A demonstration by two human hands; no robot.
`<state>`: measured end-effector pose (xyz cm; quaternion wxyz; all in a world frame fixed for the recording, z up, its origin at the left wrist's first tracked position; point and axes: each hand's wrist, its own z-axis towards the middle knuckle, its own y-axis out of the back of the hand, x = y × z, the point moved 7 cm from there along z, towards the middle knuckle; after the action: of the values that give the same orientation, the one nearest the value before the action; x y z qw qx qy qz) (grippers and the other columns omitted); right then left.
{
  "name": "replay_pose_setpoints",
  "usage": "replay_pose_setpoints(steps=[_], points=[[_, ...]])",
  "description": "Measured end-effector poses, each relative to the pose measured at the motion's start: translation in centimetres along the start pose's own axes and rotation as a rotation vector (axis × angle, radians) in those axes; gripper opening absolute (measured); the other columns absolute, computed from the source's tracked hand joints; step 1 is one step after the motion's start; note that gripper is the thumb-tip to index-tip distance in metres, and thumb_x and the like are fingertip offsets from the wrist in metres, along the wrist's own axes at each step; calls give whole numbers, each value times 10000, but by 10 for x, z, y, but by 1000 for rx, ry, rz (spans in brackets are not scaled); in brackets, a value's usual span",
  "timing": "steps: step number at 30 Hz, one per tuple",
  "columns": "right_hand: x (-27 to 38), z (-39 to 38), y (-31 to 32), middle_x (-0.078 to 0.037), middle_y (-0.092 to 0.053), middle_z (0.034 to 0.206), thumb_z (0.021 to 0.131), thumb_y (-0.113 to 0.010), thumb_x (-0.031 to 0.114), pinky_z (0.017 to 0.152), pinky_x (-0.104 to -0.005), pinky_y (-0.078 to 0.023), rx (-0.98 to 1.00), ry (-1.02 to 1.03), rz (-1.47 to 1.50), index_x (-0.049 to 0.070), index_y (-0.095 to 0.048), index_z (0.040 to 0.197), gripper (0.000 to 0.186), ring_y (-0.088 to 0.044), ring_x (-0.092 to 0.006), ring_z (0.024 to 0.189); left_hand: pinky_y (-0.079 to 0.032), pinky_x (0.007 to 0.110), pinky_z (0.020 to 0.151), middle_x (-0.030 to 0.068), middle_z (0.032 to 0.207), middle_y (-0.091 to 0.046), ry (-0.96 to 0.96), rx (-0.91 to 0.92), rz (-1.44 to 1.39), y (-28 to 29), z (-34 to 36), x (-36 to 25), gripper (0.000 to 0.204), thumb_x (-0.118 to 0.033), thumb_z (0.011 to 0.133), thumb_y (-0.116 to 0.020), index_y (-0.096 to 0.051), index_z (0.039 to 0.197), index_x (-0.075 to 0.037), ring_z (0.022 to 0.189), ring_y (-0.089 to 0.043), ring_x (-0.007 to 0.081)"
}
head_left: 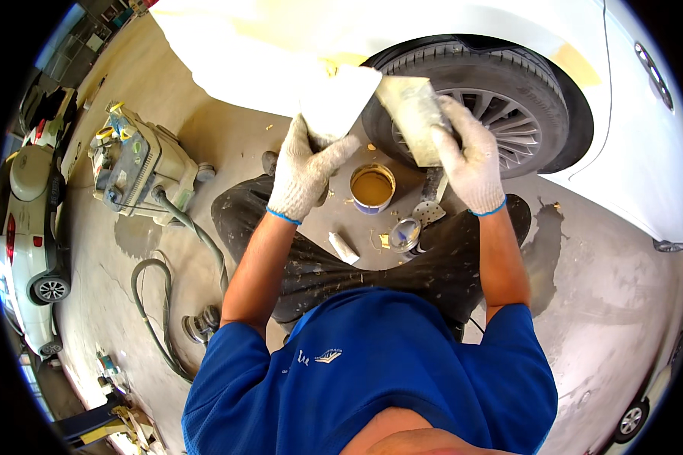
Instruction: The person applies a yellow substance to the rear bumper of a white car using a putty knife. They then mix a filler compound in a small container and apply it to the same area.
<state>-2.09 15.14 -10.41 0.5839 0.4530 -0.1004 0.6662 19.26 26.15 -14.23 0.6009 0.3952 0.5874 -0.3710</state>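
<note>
My left hand (308, 171), in a pale knitted glove, grips a flat white plate (340, 98) that is washed out by glare, beside the white car's bumper. In my gloved right hand (469, 155) is a wide, flat putty spreader (411, 114), smeared pale yellow. Its far edge lies close to the plate's right corner; whether they touch I cannot tell. Below and between my hands stands an open tin (372, 189) of tan putty on the floor. A small white tube (343, 248) lies nearer to me.
The white car body (281, 45) and its wheel (493, 125) are right ahead. By my right knee are a round lid (406, 233) and a perforated disc (430, 212). At left stand a dust extractor (148, 163), its hose (197, 235), a sander (200, 324) and another car (34, 250).
</note>
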Motion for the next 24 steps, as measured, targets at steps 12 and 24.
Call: replay_pose_setpoints(steps=[12,24], points=[[18,-1,-16,-173,-699,1060,924,-616,34,775,-317,-572,156,145,-135,-23,-651,1209,292,-711,-269,888,-537,306,858,104,1079,-673,-238,-10,-9,-12,-3,-10,568,-195,808,-835,-531,1227,38,968,-632,146],[2,5,25,-118,-665,1028,928,-652,74,812,-316,-524,-210,-17,81,-17,-618,1142,235,-636,-184,897,-534,288,835,91,1068,-662,-86,-16,47,-4,-5,29,546,-132,805,-818,-512,1228,28,930,-624,126]])
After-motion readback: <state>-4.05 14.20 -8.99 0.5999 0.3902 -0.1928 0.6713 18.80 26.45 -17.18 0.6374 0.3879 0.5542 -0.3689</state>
